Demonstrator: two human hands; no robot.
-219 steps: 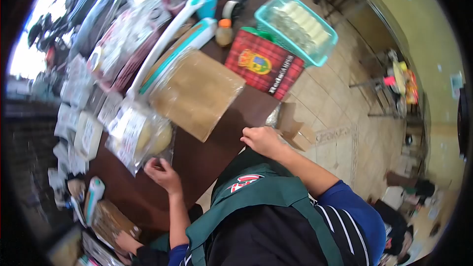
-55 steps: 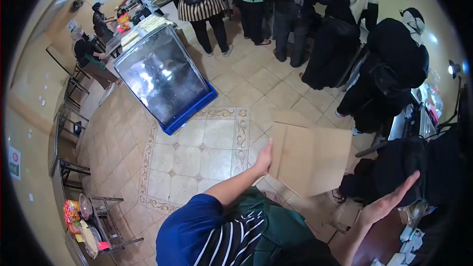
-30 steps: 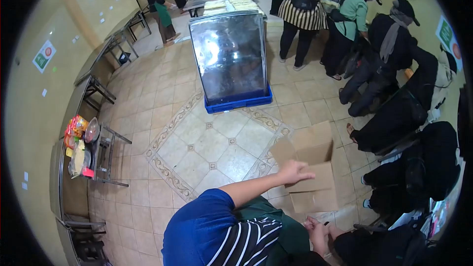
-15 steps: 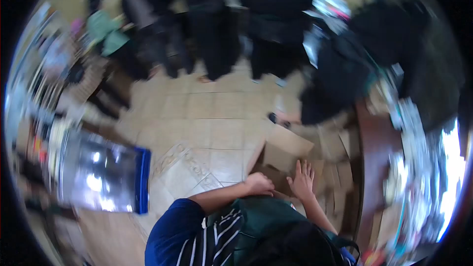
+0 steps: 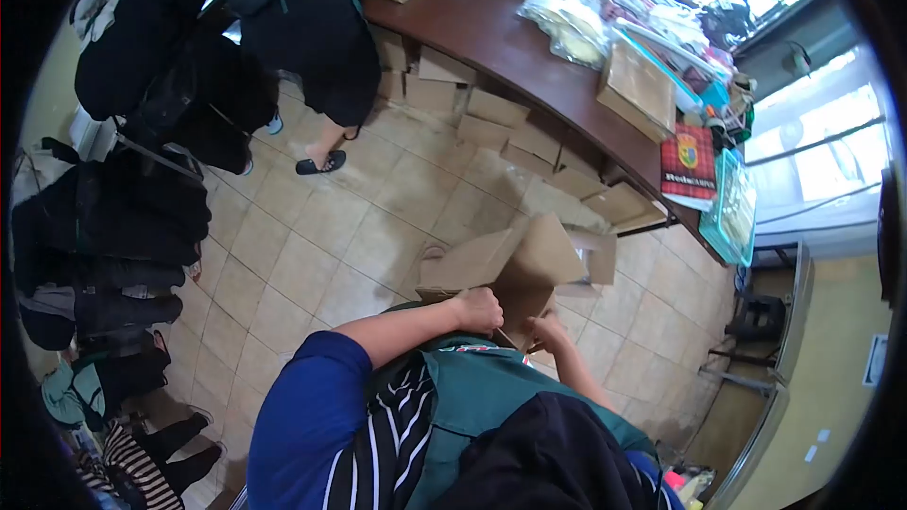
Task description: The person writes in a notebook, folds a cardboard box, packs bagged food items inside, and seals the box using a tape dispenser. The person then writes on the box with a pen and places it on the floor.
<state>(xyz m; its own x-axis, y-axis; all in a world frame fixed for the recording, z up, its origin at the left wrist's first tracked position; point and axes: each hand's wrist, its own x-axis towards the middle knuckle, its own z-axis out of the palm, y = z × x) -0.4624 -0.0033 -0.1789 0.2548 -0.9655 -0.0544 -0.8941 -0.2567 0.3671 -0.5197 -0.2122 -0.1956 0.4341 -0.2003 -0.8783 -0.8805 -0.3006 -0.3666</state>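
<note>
So the room's got pale, square floor tiles (image 5: 321,227) with darker grout lines, kinda shiny in places, and a long dark-brown table (image 5: 463,14) with a smooth, flat top. Behind the table there's a super bright window (image 5: 831,165), and past its right end a plain yellowish wall (image 5: 841,387). A person in black (image 5: 307,47) stands by the table's left end. The open cardboard box (image 5: 540,260) is out in front of the table, flaps sticking up, matte tan with crisp straight creases. The wearer's left hand (image 5: 479,310) is balled up on the box's near edge, and the right hand (image 5: 548,331) has its fingers curled at that edge just beside it; hands close but not touching, and can't really tell how tight the right one's gripping. Under the table it's a jumble of boxy brown cartons (image 5: 534,137). On top of the table: crinkly see-through plastic bags (image 5: 567,28) toward the back, a flat brown slab (image 5: 638,90) with a glossy look, and at the right end a red plaid pack (image 5: 685,165) next to a turquoise plastic basket (image 5: 726,247).
</note>
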